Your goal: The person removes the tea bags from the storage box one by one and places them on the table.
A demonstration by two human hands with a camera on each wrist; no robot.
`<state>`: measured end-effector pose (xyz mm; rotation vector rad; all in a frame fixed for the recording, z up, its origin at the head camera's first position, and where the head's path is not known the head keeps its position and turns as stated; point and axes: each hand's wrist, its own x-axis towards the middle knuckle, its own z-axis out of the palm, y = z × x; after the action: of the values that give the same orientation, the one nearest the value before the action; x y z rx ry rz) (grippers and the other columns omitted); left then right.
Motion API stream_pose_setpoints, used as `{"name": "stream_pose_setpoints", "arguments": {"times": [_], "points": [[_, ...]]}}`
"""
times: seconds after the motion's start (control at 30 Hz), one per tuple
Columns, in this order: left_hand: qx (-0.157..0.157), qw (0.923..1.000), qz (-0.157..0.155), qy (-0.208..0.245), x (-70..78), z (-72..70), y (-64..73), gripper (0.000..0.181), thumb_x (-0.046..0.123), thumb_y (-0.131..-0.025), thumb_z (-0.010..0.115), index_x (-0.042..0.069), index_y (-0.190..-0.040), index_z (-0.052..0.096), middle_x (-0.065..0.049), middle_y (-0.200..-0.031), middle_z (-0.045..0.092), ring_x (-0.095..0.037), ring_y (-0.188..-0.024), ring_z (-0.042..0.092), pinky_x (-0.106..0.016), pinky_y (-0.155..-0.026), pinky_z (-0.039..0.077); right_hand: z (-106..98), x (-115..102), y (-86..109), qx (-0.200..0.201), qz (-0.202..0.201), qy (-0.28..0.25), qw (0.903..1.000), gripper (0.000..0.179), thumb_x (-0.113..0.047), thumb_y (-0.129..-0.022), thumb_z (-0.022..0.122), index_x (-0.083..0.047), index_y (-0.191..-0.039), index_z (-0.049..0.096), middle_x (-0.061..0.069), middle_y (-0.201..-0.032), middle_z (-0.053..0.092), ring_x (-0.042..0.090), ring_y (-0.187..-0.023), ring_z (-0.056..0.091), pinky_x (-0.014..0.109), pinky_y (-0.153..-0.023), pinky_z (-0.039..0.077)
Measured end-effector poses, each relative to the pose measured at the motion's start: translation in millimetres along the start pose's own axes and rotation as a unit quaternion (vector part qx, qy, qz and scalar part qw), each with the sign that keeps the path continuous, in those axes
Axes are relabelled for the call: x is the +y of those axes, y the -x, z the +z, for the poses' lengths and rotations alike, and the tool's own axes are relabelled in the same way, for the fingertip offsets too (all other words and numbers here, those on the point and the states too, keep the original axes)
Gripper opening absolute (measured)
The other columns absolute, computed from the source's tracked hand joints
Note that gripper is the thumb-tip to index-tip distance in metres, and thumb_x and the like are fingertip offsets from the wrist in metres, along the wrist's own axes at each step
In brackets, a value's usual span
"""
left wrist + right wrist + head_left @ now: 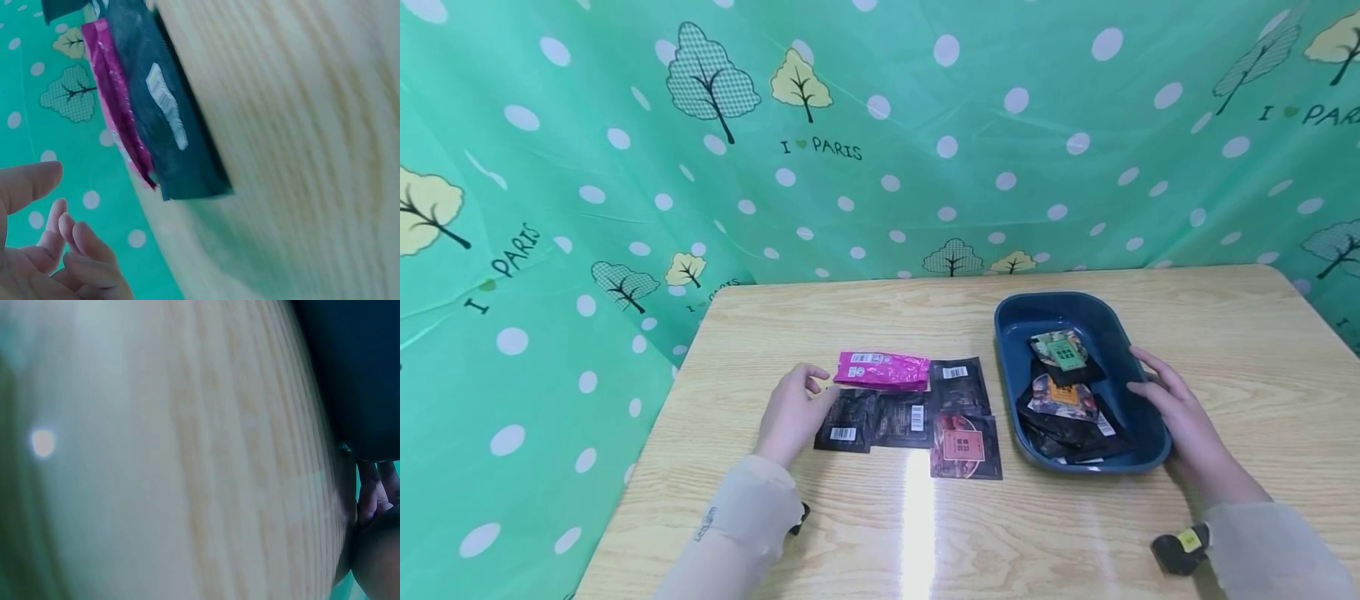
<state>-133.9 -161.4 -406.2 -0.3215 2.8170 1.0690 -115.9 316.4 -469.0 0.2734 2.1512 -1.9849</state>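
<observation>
My left hand point(793, 412) is at the left end of a pink packet point(882, 372), beside a black sachet point(844, 419) with a white barcode. Its fingers are relaxed, and nothing sits between thumb and fingers in the left wrist view. My right hand point(1180, 412) rests against the right side of a dark blue plastic bin point(1108, 321), fingertips at the rim. Inside the bin lie a green-label sachet point(1063, 350), an orange-label sachet point(1063, 397) and several black ones. In the right wrist view the bin wall partly hides the fingers.
More sachets lie flat between the hands: a black one point(904, 421), another black one point(955, 383) and one with a pinkish-red label point(966, 447). They rest on a light wooden table point(1030, 533). A green patterned cloth point(925, 200) hangs behind and at the left.
</observation>
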Motion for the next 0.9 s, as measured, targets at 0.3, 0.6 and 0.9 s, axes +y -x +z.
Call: {"name": "stream_pose_setpoints", "arguments": {"times": [0.3,0.6,0.9], "points": [[0.005,0.9987,0.021,0.046,19.8,1.8,-2.6,0.032,0.03,-0.096,0.064,0.01,-0.121,0.057,-0.006,-0.098,0.056,-0.018,-0.072,0.051,-0.028,-0.06,0.041,1,0,0.7,-0.001,-0.005,-0.019,0.9998,0.056,-0.033,-0.104,0.049,-0.041,-0.155,0.025,0.009,-0.158,0.016,-0.004,-0.106,0.045,0.011,-0.079,0.05],[-0.023,0.989,0.097,0.109,55.1,13.0,13.9,0.022,0.025,-0.093,0.068,0.011,-0.109,0.065,-0.003,-0.097,0.062,-0.017,-0.083,0.055,-0.029,-0.073,0.048,3,-2,-0.6,0.003,0.008,0.026,0.9996,0.057,-0.038,-0.105,0.046,-0.043,-0.155,0.021,0.014,-0.165,0.003,0.031,-0.133,0.03,0.009,-0.079,0.047],[-0.073,0.9741,0.183,0.111,95.7,30.3,31.9,0.017,0.027,-0.093,0.068,0.017,-0.107,0.069,0.005,-0.091,0.064,-0.011,-0.08,0.057,-0.026,-0.073,0.049,1,-1,-0.8,0.004,0.007,0.022,0.9997,0.057,-0.038,-0.104,0.048,-0.043,-0.155,0.022,0.017,-0.16,0.01,0.017,-0.121,0.041,0.011,-0.079,0.049]]}}
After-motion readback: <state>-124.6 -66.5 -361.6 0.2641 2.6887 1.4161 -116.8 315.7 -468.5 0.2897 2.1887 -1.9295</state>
